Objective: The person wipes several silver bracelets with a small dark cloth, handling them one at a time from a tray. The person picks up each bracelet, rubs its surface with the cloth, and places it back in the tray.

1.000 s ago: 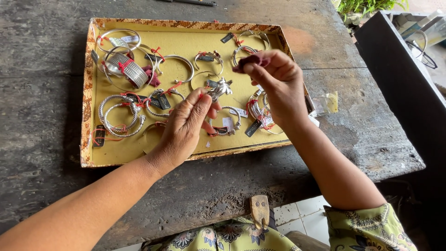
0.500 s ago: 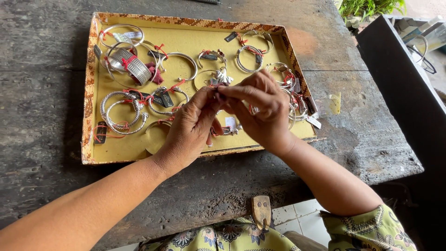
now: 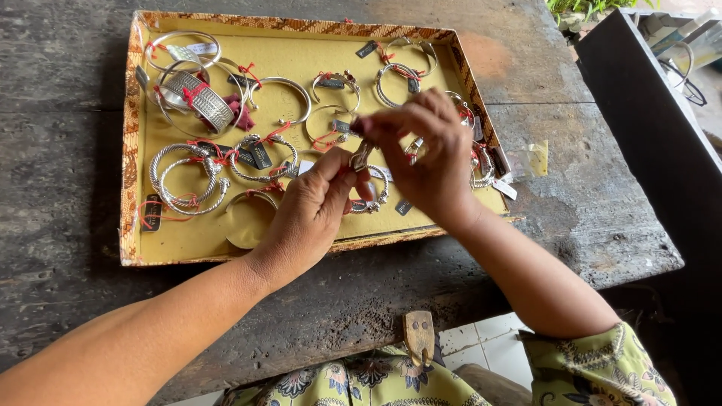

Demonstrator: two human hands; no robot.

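Hands meet above a yellow tray (image 3: 188,252) of silver bangles: the right hand (image 3: 425,162), apart a second ago, has joined the left hand (image 3: 312,210), both now pinching one small silver bracelet (image 3: 361,156) between their fingertips, lifted above the tray.

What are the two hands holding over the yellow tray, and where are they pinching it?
A small silver jewellery piece, pinched between left hand and right hand fingertips; the exact spot is hidden.
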